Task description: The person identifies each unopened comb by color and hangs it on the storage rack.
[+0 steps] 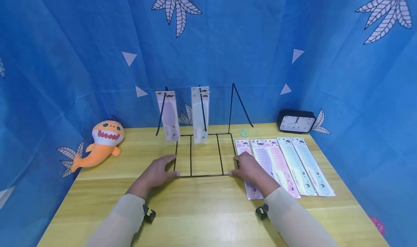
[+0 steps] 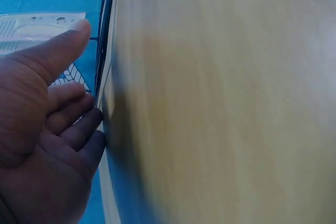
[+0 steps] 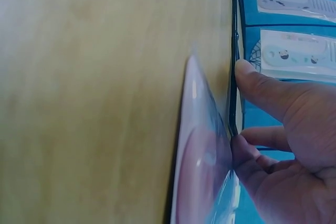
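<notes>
A black wire display rack [image 1: 204, 175] stands on the table, with three upright hooks at its back. From the left hook hangs a packaged purple comb [image 1: 169, 118]; two packaged pale green combs [image 1: 199, 120] overlap on the middle one. The right hook [image 1: 241, 104] carries nothing. My left hand [image 1: 158, 171] is at the rack's front left corner, thumb spread from loosely bent fingers [image 2: 86, 135]. At the front right corner my right hand [image 1: 248, 167] pinches the frame between thumb and fingers [image 3: 247, 156]. Under that wrist lies a packaged pink comb [image 1: 253, 192].
More packaged combs [image 1: 294, 167], purple, pink and pale green, lie side by side on the table's right. A mint ring [image 1: 244, 133] sits behind them. A black clock [image 1: 296, 121] stands back right, an orange shark plush [image 1: 104, 142] at left. Blue curtains [image 1: 228, 40] surround the table.
</notes>
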Available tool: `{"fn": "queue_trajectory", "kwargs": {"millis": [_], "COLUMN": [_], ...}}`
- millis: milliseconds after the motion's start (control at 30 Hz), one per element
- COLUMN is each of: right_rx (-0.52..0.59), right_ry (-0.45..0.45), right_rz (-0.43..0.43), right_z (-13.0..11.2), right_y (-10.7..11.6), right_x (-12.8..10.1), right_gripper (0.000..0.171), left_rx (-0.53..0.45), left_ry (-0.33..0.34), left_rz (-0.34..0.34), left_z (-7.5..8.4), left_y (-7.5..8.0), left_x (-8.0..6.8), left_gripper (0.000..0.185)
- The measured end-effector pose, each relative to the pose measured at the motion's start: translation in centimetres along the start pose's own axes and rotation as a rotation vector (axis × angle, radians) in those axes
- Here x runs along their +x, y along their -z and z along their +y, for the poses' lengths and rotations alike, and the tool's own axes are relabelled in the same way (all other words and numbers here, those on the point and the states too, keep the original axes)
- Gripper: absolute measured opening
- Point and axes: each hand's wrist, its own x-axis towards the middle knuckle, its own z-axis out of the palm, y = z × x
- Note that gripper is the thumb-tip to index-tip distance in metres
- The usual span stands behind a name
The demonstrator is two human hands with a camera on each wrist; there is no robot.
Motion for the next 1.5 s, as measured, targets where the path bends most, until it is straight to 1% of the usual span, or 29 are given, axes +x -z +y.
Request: {"fn": "queue_trajectory", "kwargs": {"millis": [200, 300, 433, 533, 667, 1000, 1200, 1367, 1500], "right_rx": [-0.007, -0.01, -0.01, -0.009, -0.014, 0.01, 0.016, 0.0, 0.002], "right_ry": [-0.005, -0.006, -0.002, 0.006, 0.015, 0.019, 0.03, 0.017, 0.022], "right_rz": [0.003, 0.001, 0.001, 0.002, 0.007, 0.024, 0.023, 0.025, 0.027], "right_z": [0.0, -0.1, -0.2, -0.2, 0.0, 0.0, 0.1, 0.2, 0.2], "right_y": [-0.2, -0.1, -0.1, -0.2, -0.3, -0.2, -0.3, -0.3, -0.3], "right_x": [-0.1, -0.1, 0.0, 0.1, 0.2, 0.0, 0.0, -0.1, -0.1], "right_gripper": [0.076, 0.075, 0.074, 0.074, 0.075, 0.076, 0.076, 0.075, 0.075], "left_rx": [0.028, 0.026, 0.029, 0.049, 0.05, 0.0, -0.032, -0.036, -0.023], "left_ry": [-0.005, 0.004, 0.007, -0.001, 0.016, 0.051, 0.058, 0.041, 0.041], "left_rz": [-0.034, -0.046, -0.038, -0.03, -0.023, 0.006, 0.034, 0.021, 0.01], "left_z": [0.3, 0.5, 0.6, 0.5, 0.4, -0.1, -0.7, -1.1, -1.0], "left_y": [-0.3, -0.3, -0.2, -0.2, -0.3, -0.7, -0.9, -1.1, -1.1], "left_x": [0.1, 0.1, 0.0, 0.0, 0.1, 0.2, 0.2, 0.4, 0.4], "left_gripper": [0.082, 0.083, 0.082, 0.082, 0.083, 0.082, 0.079, 0.08, 0.082]}}
